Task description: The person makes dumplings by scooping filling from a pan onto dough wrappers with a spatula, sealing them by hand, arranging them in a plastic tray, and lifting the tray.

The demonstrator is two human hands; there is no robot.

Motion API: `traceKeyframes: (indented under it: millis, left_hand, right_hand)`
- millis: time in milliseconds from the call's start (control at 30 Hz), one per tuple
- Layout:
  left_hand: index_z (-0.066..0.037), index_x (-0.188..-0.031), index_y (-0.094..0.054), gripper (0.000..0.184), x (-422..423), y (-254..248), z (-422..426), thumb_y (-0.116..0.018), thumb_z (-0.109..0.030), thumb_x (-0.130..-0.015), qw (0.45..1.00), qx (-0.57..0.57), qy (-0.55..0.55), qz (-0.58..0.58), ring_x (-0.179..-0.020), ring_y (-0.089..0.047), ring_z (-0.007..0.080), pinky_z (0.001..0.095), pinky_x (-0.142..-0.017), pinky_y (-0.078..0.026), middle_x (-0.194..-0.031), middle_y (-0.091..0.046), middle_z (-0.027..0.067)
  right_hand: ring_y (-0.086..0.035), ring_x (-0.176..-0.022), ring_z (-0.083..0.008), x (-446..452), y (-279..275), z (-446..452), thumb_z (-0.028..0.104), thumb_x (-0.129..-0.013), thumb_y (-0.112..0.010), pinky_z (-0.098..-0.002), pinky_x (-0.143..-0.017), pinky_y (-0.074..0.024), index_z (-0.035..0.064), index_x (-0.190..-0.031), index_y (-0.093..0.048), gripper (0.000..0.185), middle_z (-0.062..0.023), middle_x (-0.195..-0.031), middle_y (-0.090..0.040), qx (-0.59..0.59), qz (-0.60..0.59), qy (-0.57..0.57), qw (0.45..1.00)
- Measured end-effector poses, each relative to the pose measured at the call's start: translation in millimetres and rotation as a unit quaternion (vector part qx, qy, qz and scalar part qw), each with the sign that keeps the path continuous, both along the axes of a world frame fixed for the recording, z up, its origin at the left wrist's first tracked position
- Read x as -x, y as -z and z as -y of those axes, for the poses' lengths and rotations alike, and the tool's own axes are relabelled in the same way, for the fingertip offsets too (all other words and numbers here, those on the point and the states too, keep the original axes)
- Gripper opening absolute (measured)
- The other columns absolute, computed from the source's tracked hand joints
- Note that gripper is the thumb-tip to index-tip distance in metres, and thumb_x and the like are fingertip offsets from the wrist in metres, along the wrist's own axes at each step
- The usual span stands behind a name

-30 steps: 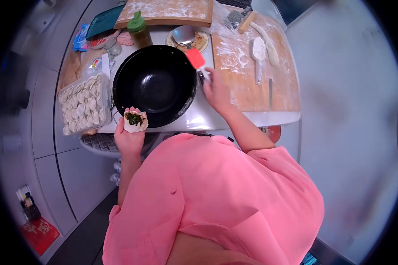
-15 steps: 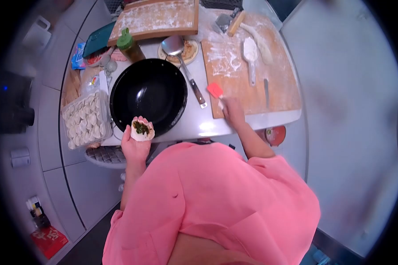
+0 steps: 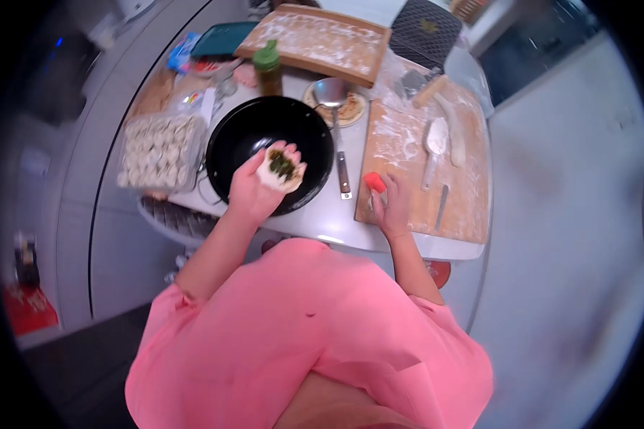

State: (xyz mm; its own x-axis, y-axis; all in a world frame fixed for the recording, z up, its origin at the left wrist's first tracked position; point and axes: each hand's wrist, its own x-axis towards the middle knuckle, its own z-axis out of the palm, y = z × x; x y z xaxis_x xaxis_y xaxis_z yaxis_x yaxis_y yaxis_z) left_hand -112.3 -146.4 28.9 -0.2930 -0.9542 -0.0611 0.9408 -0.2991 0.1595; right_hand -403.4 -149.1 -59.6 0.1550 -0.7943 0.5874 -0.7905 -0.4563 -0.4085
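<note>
My left hand (image 3: pixel 256 196) is cupped around a round dumpling wrapper (image 3: pixel 270 176) with dark green filling (image 3: pixel 282 164) in its middle. The hand is raised over the near part of a black wok (image 3: pixel 229 136). On the left front of the floured wooden board (image 3: pixel 401 150), a small spatula with a red head (image 3: pixel 374 182) is beside the fingers of my right hand (image 3: pixel 392 207). Those fingers are stretched and apart, thumb low, and the spatula's handle is mostly hidden by them.
Left of the wok stands a clear box of dumplings (image 3: pixel 157 151). A metal turner (image 3: pixel 342 154) leans across a plate of food (image 3: pixel 353 109). The board carries a scoop of flour (image 3: pixel 436 136), a dough roll (image 3: pixel 452 129) and a knife (image 3: pixel 442 207). Behind are a green-capped bottle (image 3: pixel 267 68) and a floured tray (image 3: pixel 315 39).
My left hand has moved up and right, bringing the filled wrapper over the wok. The right hand has lowered the red spatula to the board and its fingers have loosened. The view has shifted.
</note>
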Motion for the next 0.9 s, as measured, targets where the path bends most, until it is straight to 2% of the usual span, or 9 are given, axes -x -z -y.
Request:
traceKeyframes:
  millis: [133, 233, 333, 367, 533, 600, 800, 867, 900]
  left_hand:
    - [-0.002, -0.112, -0.050, 0.030, 4.7, -2.2, 3.9, -0.039, -0.023, -0.094, 1.000, -0.008, -0.001, 0.002, -0.093, -0.056, 0.0242, 0.0406, -0.090, -0.042, -0.107, -0.057, 0.0128]
    - [-0.003, -0.111, -0.050, 0.029, 3.9, -1.3, -0.9, -0.037, -0.023, -0.094, 0.999, -0.040, 0.001, -0.037, -0.093, -0.056, 0.0249, 0.0416, -0.090, -0.042, -0.106, -0.057, 0.0131]
    - [-0.003, -0.111, -0.050, 0.029, 4.4, -6.6, -6.6, -0.036, -0.023, -0.095, 0.994, -0.101, -0.042, -0.008, -0.097, -0.055, 0.0259, 0.0442, -0.094, -0.040, -0.105, -0.057, 0.0131]
    - [0.000, -0.110, -0.050, 0.026, 3.2, -4.0, -8.0, -0.044, -0.016, -0.091, 0.995, -0.076, -0.047, -0.039, -0.102, -0.052, 0.0286, 0.0430, -0.093, -0.040, -0.108, -0.055, 0.0156]
    - [0.000, -0.112, -0.050, 0.025, -10.6, -2.4, -12.0, -0.044, -0.014, -0.092, 0.994, -0.075, -0.073, -0.036, -0.110, -0.050, 0.0320, 0.0464, -0.095, -0.039, -0.113, -0.053, 0.0178]
    - [-0.002, -0.114, -0.050, 0.033, -15.7, -1.1, -13.3, -0.034, -0.024, -0.096, 0.995, -0.065, -0.074, 0.007, -0.116, -0.048, 0.0301, 0.0457, -0.100, -0.036, -0.120, -0.053, 0.0164]
    - [-0.002, -0.113, -0.050, 0.032, -20.8, 5.5, -12.1, -0.034, -0.023, -0.096, 0.995, -0.054, -0.061, -0.049, -0.116, -0.048, 0.0300, 0.0467, -0.100, -0.036, -0.121, -0.053, 0.0168]
    - [-0.002, -0.113, -0.050, 0.032, -22.4, 5.8, -12.6, -0.033, -0.023, -0.096, 0.995, -0.058, -0.064, -0.042, -0.116, -0.048, 0.0297, 0.0467, -0.100, -0.036, -0.122, -0.053, 0.0163]
    - [-0.002, -0.112, -0.051, 0.032, -22.9, 5.9, -12.6, -0.033, -0.023, -0.096, 0.995, -0.062, -0.066, -0.034, -0.115, -0.049, 0.0294, 0.0467, -0.099, -0.037, -0.123, -0.052, 0.0158]
  right_hand:
    - [-0.051, -0.100, -0.0333, -53.2, -76.5, 6.8, 0.011, -0.068, -0.069, -0.0414, -0.085, -0.0411, 0.0045, -0.113, -0.054, 0.047, -0.0152, -0.112, -0.053, 0.071, -0.004, -0.113, 0.991]
    - [-0.050, -0.103, -0.0334, -85.6, -103.5, 6.6, 0.009, -0.068, -0.066, -0.0412, -0.088, -0.0403, 0.0024, -0.115, -0.052, 0.049, -0.0160, -0.116, -0.052, 0.060, 0.040, -0.214, 0.974]
    - [-0.048, -0.106, -0.0344, -106.4, -110.3, 10.5, 0.005, -0.067, -0.063, -0.0412, -0.091, -0.0394, 0.0013, -0.118, -0.051, 0.052, -0.0171, -0.120, -0.049, 0.013, 0.065, -0.252, 0.965]
    - [-0.046, -0.109, -0.0350, -112.2, -113.8, 9.8, 0.003, -0.066, -0.060, -0.0412, -0.093, -0.0385, 0.0027, -0.119, -0.052, 0.054, -0.0178, -0.122, -0.047, -0.009, 0.070, -0.259, 0.963]
    - [-0.046, -0.108, -0.0345, -126.6, -107.4, 14.1, 0.002, -0.064, -0.058, -0.0405, -0.093, -0.0389, 0.0082, -0.115, -0.058, 0.051, -0.0177, -0.123, -0.047, -0.049, 0.042, -0.312, 0.948]
    - [-0.046, -0.108, -0.0342, -130.8, -109.4, 13.5, 0.001, -0.064, -0.058, -0.0408, -0.091, -0.0399, 0.0082, -0.114, -0.058, 0.051, -0.0177, -0.123, -0.047, -0.076, 0.076, -0.304, 0.947]
    - [-0.047, -0.107, -0.0343, -142.7, -114.2, 17.5, -0.001, -0.063, -0.057, -0.0406, -0.090, -0.0409, 0.0077, -0.110, -0.060, 0.048, -0.0178, -0.122, -0.047, -0.083, 0.070, -0.339, 0.935]
    - [-0.047, -0.107, -0.0341, -146.5, -114.9, 19.3, -0.001, -0.064, -0.057, -0.0401, -0.090, -0.0407, 0.0079, -0.110, -0.060, 0.047, -0.0178, -0.121, -0.048, -0.082, 0.113, -0.311, 0.940]
    - [-0.048, -0.108, -0.0336, -147.2, -113.0, 22.8, 0.001, -0.067, -0.060, -0.0399, -0.090, -0.0407, 0.0076, -0.103, -0.062, 0.037, -0.0174, -0.120, -0.049, -0.081, 0.118, -0.294, 0.945]
